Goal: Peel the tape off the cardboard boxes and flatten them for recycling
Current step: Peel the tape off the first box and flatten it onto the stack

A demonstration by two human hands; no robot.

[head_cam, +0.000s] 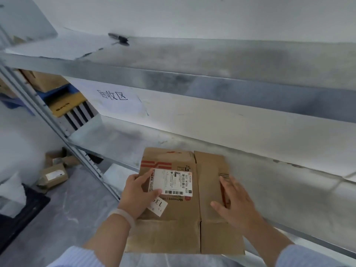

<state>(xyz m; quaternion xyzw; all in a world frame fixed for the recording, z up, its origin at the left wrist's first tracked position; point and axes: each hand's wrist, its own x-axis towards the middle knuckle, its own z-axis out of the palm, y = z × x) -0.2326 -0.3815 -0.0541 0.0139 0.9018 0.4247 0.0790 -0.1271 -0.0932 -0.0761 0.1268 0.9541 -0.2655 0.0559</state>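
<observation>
A flattened brown cardboard box with red printing lies across the front edge of a metal shelf. A white shipping label is stuck on its upper left part. My left hand rests on the box's left side, with its thumb and a fingertip lying on the label's left edge. My right hand lies flat on the box's right panel, fingers straight and spread. A smaller white tag with handwritten numbers sits below the label.
A higher metal shelf runs above, with a black marker on it. A paper sign hangs behind. Several small cardboard boxes lie on the floor at left, next to a slanted shelf upright. Stacked boxes fill the left shelf.
</observation>
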